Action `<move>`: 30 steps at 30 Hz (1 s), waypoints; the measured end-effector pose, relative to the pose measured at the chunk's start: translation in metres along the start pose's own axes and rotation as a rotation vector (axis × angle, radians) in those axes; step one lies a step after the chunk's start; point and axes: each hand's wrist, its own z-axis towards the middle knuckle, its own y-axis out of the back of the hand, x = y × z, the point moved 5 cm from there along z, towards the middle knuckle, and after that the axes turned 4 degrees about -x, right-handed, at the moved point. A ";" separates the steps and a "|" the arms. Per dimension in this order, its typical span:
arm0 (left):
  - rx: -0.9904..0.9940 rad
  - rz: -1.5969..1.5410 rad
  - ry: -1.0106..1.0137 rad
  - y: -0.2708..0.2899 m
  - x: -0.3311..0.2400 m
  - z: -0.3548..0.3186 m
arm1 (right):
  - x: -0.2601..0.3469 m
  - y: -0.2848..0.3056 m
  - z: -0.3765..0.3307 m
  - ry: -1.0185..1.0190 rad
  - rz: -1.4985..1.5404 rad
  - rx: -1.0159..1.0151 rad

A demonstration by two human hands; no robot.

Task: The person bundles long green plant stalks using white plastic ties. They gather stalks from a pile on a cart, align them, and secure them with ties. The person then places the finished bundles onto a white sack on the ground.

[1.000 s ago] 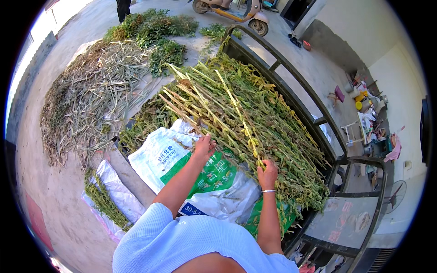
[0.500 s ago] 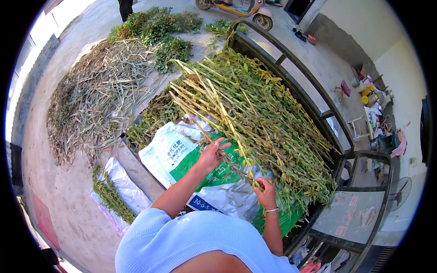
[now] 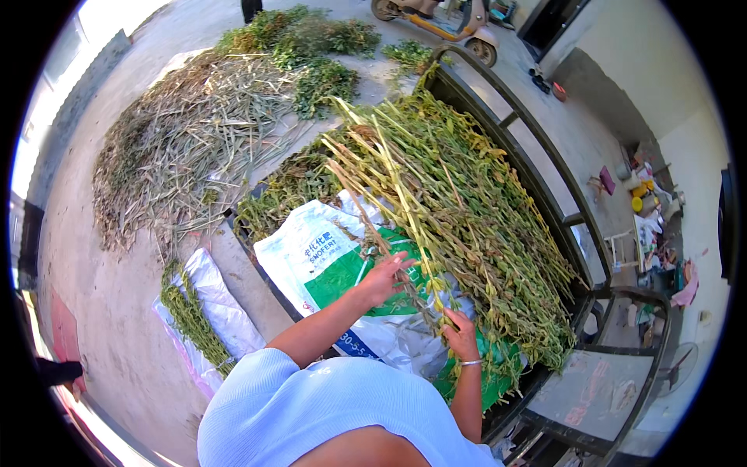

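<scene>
A brownish dry plant stalk [image 3: 366,204] slants from the heap toward me, over a white and green printed sack [image 3: 289,247]. My left hand [image 3: 383,282] is loosely closed around its lower part, thumb on the upper side. Closer to me, my right hand [image 3: 462,338] pinches the leafy, pod-bearing end where brown and yellow-green stems meet; exactly which stems it grips is hard to make out. Just beyond both hands lies a thick heap of yellow-green podded stalks [image 3: 475,226], their bare cut ends pointing away to the far left.
A dark metal rail [image 3: 545,152] borders the cart bed on the right. A bundle of green stalks [image 3: 191,315] lies on a white sheet [image 3: 237,311] at left. Dry straw [image 3: 194,148] and green plants [image 3: 327,86] cover the ground beyond; a scooter [image 3: 451,27] stands farther off.
My view has shifted, so the scene sits farther right and slightly lower. Both hands stay at the stalk, the left one closing somewhat more around it. A dark shape appears at the left edge.
</scene>
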 end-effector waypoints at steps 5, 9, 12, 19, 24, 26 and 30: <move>0.091 -0.002 0.110 0.004 0.043 0.015 | -0.033 -0.009 -0.022 0.004 0.059 0.064; 0.238 -0.031 0.085 -0.006 0.050 0.004 | -0.042 0.006 -0.021 -0.008 -0.086 0.180; 0.214 0.003 0.040 -0.002 0.053 0.000 | -0.046 0.006 -0.021 0.001 -0.145 0.192; 0.232 -0.073 -0.002 0.015 0.067 -0.016 | -0.012 -0.005 -0.032 0.042 -0.360 0.241; 0.211 -0.050 -0.017 0.020 0.070 -0.028 | -0.047 -0.004 -0.063 -0.038 -0.198 0.193; 0.239 -0.038 -0.019 0.018 0.069 -0.032 | -0.080 -0.005 -0.079 -0.132 -0.097 0.197; 0.279 -0.020 -0.012 0.012 0.068 -0.038 | -0.054 0.005 -0.096 -0.374 -0.354 0.150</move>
